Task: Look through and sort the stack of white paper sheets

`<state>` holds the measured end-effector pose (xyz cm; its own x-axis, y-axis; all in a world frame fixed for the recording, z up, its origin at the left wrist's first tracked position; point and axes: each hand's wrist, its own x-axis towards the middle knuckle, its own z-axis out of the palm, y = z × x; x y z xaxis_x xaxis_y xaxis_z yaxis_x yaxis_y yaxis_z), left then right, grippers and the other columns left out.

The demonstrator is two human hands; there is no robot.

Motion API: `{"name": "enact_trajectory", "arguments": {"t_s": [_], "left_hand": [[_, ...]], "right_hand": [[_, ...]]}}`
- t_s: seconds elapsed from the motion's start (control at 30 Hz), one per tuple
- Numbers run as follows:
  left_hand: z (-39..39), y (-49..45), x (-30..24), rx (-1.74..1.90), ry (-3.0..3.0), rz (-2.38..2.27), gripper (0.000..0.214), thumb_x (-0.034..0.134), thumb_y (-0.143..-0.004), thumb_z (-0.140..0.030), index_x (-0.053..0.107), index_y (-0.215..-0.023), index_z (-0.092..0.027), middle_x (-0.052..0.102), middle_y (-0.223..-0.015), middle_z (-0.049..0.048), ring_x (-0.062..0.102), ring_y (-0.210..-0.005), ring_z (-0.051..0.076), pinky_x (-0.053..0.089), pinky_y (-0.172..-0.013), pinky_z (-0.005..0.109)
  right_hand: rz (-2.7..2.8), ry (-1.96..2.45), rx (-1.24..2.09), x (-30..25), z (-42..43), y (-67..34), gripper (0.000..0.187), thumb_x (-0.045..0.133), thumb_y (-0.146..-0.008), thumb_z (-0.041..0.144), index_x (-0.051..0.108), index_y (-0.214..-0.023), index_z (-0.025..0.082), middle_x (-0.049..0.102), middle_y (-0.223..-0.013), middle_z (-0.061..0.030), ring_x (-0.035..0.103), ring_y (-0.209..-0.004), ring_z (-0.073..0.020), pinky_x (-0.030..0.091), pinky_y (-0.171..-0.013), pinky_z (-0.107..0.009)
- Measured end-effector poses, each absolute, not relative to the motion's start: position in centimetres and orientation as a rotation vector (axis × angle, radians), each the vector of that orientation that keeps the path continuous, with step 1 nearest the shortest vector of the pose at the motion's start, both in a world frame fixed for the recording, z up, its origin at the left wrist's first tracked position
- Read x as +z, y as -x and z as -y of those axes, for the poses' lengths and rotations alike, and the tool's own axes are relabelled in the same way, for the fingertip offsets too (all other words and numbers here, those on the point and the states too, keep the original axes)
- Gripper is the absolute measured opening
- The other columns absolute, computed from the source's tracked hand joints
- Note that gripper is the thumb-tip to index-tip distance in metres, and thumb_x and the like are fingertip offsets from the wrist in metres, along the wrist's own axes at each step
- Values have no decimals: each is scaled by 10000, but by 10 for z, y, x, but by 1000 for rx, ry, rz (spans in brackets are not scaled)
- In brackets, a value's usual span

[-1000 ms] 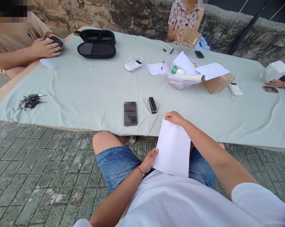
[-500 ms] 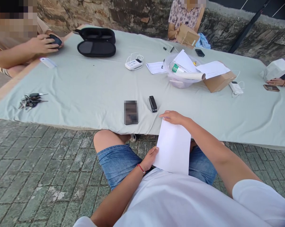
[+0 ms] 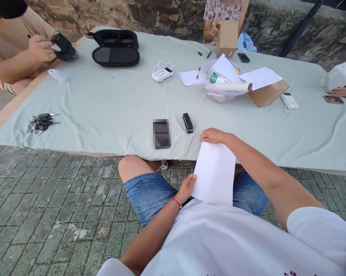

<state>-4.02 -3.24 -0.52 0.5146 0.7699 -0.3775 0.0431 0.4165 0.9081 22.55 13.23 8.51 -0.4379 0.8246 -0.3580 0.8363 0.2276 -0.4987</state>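
"Where is the paper [image 3: 214, 174]?"
"Above the lap [image 3: 249, 193], its far end over the near edge of the table [image 3: 104, 115], near the stapler [image 3: 187, 123]."
"And the hands?"
"Apart, both on it. The left hand [image 3: 186, 188] pinches the left edge, thumb on top. The right hand [image 3: 214, 135] is curled over the far edge by the left corner; its thumb is hidden."
"How should it handle?"
"Light, I'd say, and floppy: it likely sags wherever nothing backs it. One sheet or several, I can't tell. If several, they could slide over each other."
"Best hold?"
"Two spread points on the edges, like these. Pinch gently; a hard grip would probably crease it, and a sharp tug could tear it."
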Motion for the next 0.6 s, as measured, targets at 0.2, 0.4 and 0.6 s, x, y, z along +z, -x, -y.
{"name": "enact_trajectory", "arguments": {"t_s": [0.2, 0.4, 0.6], "left_hand": [[32, 40, -3, 546, -1098, -934, 514, 484, -852, -682, 521, -793, -172, 521, -744, -5, 458, -692, 130, 399, -665, 271], [31, 40, -8, 563, -1111, -961, 529, 479, -841, -699, 510, -767, -176, 505, -723, -11, 440, -681, 127, 384, -642, 259], [32, 41, -13, 549, -1092, -963, 496, 469, -868, -665, 506, -782, -177, 501, -724, -13, 443, -677, 125, 378, -630, 253]], "right_hand": [[-2302, -1930, -1196, 87, -133, -224, 240, 570, -850, 346, 706, -1003, 219, 708, -961, -34, 603, -801, -170, 411, -689, -268], [-2161, -2055, -1384, 85, -135, -227, 280, 583, -802, 457, 685, -814, 197, 634, -757, -1, 510, -640, -135, 357, -586, -266], [-2100, -2187, -1454, 80, -131, -227, 311, 569, -805, 488, 612, -708, 197, 496, -630, 26, 392, -562, -110, 302, -549, -266]]}}
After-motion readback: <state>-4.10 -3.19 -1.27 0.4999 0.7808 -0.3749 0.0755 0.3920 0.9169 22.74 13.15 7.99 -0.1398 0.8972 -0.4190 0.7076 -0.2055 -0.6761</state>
